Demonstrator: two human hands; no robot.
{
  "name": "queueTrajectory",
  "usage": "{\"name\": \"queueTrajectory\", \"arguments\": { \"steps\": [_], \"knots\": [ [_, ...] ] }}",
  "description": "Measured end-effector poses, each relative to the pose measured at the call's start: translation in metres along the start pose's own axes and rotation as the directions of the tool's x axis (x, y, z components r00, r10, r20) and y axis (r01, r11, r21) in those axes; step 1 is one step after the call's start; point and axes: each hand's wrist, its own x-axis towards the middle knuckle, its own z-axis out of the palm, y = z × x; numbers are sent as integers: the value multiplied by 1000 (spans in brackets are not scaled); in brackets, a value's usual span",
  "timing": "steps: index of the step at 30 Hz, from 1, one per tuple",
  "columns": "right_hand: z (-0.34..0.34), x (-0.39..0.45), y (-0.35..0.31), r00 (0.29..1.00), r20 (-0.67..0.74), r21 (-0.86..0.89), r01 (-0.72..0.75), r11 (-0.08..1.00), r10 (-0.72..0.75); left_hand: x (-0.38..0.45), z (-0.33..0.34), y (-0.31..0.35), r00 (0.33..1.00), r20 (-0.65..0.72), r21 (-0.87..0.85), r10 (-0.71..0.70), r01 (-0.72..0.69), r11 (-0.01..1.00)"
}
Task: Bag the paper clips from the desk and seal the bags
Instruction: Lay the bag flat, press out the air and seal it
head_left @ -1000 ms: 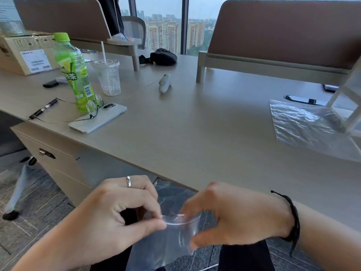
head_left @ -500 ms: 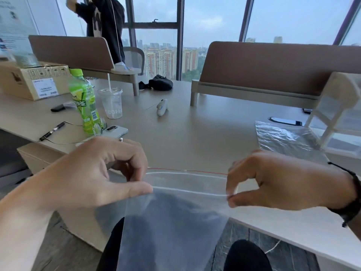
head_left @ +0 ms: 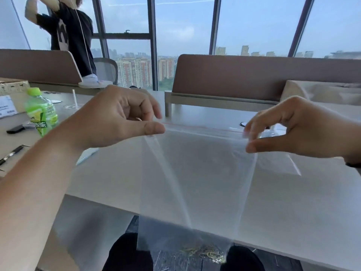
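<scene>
A clear zip bag (head_left: pixel 197 173) hangs in front of me, raised above the desk edge. A thin red line runs along its top strip. My left hand (head_left: pixel 121 118) pinches the top left corner between thumb and fingers. My right hand (head_left: pixel 297 128) pinches the top right corner the same way. The strip is stretched taut between them. A small heap of gold-coloured paper clips (head_left: pixel 205 252) lies at the bottom of the bag, below the desk edge.
The pale desk (head_left: pixel 293 202) runs ahead. At its left stand a green bottle (head_left: pixel 42 114), a pen (head_left: pixel 11 154) and a cardboard box (head_left: pixel 11 94). More clear plastic (head_left: pixel 281 163) lies at right. A brown divider (head_left: pixel 254 75) stands behind. A person stands at the window, back left.
Both hands have lifted the bag up from my lap and pulled its top wide apart. The view has tilted upward, and the paper clips now show at the bag's bottom.
</scene>
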Motion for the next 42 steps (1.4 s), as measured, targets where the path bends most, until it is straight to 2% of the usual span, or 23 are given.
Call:
{"name": "queueTrajectory", "arguments": {
  "steps": [6, 9, 11, 16, 19, 26, 28, 30, 32, 34, 38, 42],
  "knots": [
    [-3, 18, 42, 979, -197, 273, 13, 962, 43, 54, 3, -27, 999, -12, -177, 37, -39, 983],
    [10, 39, 78, 946, -291, 442, 2, 897, 141, 84, 10, -58, 1000, -4, -265, -13, 12, 964],
    [23, 55, 103, 921, -317, 491, -45, 870, 227, 103, 20, -84, 997, -20, -305, -77, 67, 950],
    [61, 91, 161, 839, -302, 630, -181, 755, 454, 135, 51, -152, 970, -43, -366, -238, 207, 908],
    [80, 107, 189, 775, -302, 725, -191, 662, 554, 143, 66, -186, 944, -53, -374, -324, 282, 884],
    [119, 127, 216, 638, -309, 825, -188, 532, 705, 145, 83, -234, 872, -107, -458, -478, 383, 802],
    [127, 125, 219, 595, -277, 869, -180, 462, 754, 141, 90, -241, 852, -129, -498, -508, 387, 776],
    [135, 118, 218, 565, -203, 929, -148, 340, 800, 137, 96, -244, 829, -147, -546, -540, 387, 743],
    [143, 108, 213, 576, -105, 953, -173, 247, 811, 135, 101, -243, 813, -165, -579, -559, 378, 722],
    [149, 96, 203, 587, -42, 930, -273, 246, 809, 133, 104, -241, 798, -196, -602, -569, 360, 712],
    [154, 74, 182, 611, -24, 828, -431, 358, 791, 130, 106, -237, 728, -261, -665, -634, 340, 665],
    [157, 60, 169, 647, -46, 730, -499, 467, 762, 124, 105, -229, 674, -226, -721, -703, 370, 586]
  ]
}}
